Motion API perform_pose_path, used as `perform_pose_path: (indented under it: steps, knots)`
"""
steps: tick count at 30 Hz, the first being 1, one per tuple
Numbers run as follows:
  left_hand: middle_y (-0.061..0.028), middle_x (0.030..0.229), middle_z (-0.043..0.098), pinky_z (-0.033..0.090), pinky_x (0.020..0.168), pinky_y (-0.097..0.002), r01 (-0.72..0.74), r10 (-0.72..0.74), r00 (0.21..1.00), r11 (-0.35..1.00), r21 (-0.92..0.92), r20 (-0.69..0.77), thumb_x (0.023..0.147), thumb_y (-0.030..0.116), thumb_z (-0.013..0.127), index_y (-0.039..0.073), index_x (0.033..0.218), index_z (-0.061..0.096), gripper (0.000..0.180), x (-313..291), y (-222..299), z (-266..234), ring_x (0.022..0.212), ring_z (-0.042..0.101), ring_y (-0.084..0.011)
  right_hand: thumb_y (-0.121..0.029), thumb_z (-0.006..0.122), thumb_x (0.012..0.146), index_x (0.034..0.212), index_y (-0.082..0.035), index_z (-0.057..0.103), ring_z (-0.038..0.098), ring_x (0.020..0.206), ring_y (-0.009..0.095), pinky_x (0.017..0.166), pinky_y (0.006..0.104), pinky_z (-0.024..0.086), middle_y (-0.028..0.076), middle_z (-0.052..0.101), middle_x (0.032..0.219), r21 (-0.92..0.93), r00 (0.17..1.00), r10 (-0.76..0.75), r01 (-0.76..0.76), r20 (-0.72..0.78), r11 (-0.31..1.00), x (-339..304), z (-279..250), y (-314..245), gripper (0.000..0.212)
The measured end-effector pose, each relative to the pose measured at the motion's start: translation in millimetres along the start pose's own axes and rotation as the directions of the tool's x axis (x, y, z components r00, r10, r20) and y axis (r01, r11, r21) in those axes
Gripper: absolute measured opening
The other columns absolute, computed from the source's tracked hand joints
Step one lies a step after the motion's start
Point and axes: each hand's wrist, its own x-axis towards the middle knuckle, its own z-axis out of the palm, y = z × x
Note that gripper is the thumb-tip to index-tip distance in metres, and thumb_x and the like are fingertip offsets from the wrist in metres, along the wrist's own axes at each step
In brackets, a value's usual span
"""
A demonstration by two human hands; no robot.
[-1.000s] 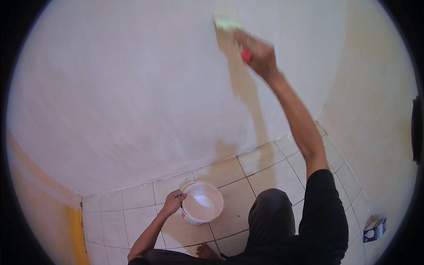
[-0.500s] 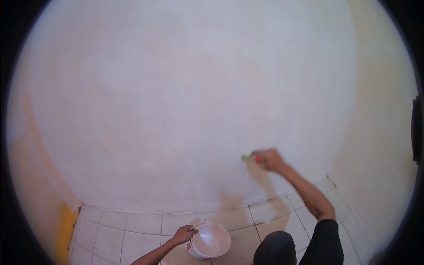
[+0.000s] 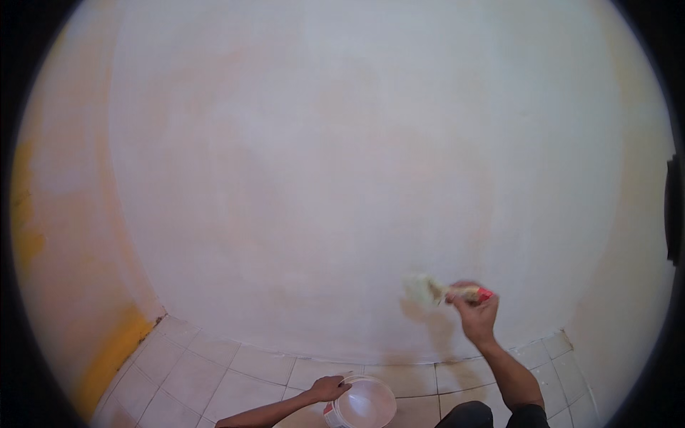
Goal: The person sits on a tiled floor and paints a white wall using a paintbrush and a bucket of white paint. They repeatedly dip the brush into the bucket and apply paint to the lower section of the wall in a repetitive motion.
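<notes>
My right hand (image 3: 478, 314) is closed around the handle of a paintbrush (image 3: 467, 291) with a red end. Its pale, wide bristles (image 3: 426, 288) point left and look slightly smeared, against or close to the lower part of the whitish wall (image 3: 321, 185). Below and to the left, my left hand (image 3: 330, 387) grips the rim of a white plastic bucket (image 3: 391, 408). Pale liquid, which looks like paint, reflects light inside the bucket. The bucket's bottom is cut off by the frame's lower edge.
Light square tiles cover the floor (image 3: 207, 364) up to the wall's foot. A side wall (image 3: 71, 214) with yellow patches stands at the left, and another side wall (image 3: 628, 285) at the right. My dark-clothed knee (image 3: 467, 415) shows at the bottom. A dark object (image 3: 673, 210) edges the right rim.
My right hand and the brush have moved right and somewhat lower, and the brush now shows lengthwise. The whole view has shifted too. My left hand keeps its hold on the bucket rim.
</notes>
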Motion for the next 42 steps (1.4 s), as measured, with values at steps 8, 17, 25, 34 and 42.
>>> perform_pose_path:
  steps: [8,17,25,34,42]
  knots:
    - [-0.0204,0.095,0.069,0.051,0.081,-0.0503,0.106,-0.106,0.994,0.99,0.088,-0.002,0.094,0.055,0.046,0.004,0.1,0.064,0.054,-13,20,-16,0.092,0.067,-0.0385,-0.005,0.066,0.089,0.092,0.004,0.068,0.068,0.072,0.016,0.069,0.0315,0.057,0.01,0.07,0.083,0.117,0.742,0.588,-0.648,0.323,0.753,-68,11,37,0.01]
    - [-0.0188,0.088,0.069,0.053,0.078,-0.0443,0.127,-0.129,0.992,0.988,-0.083,-0.013,0.088,0.05,0.059,0.002,0.108,0.059,0.052,-22,15,-10,0.085,0.069,-0.0336,-0.013,0.072,0.088,0.096,0.001,0.064,0.069,0.073,0.02,0.066,0.0353,0.063,0.01,0.067,0.083,0.192,0.694,0.672,-0.718,0.258,0.669,-73,-4,51,0.018]
    - [-0.0182,0.086,0.068,0.053,0.074,-0.0426,0.158,-0.186,0.969,0.972,-0.174,-0.164,0.085,0.037,0.066,0.001,0.099,0.058,0.04,-53,7,1,0.082,0.069,-0.033,-0.014,0.073,0.087,0.097,0.002,0.064,0.071,0.072,0.023,0.066,0.0352,0.063,0.012,0.069,0.086,0.205,0.588,0.79,-0.806,0.174,0.555,-117,-43,62,0.021]
    - [-0.0115,0.068,0.061,0.05,0.054,-0.035,-0.032,-0.049,0.964,0.955,-0.295,-0.262,0.093,0.023,0.062,0.0,0.09,0.052,0.025,-81,22,-3,0.056,0.061,-0.0192,-0.015,0.074,0.086,0.098,0.001,0.064,0.071,0.074,0.02,0.057,0.0317,0.06,0.01,0.069,0.086,0.102,0.691,0.704,-0.722,0.162,0.685,-174,-73,62,0.023]
    - [-0.0153,0.069,0.058,0.047,0.062,-0.0416,-0.138,0.078,0.933,0.979,-0.148,-0.351,0.091,0.036,0.065,-0.001,0.089,0.052,0.038,-102,14,-19,0.064,0.06,-0.0267,-0.016,0.074,0.085,0.089,0.002,0.067,0.068,0.068,0.013,0.05,0.0265,0.055,0.009,0.069,0.077,-0.295,0.626,0.644,-0.576,0.439,0.762,-197,26,35,0.02]
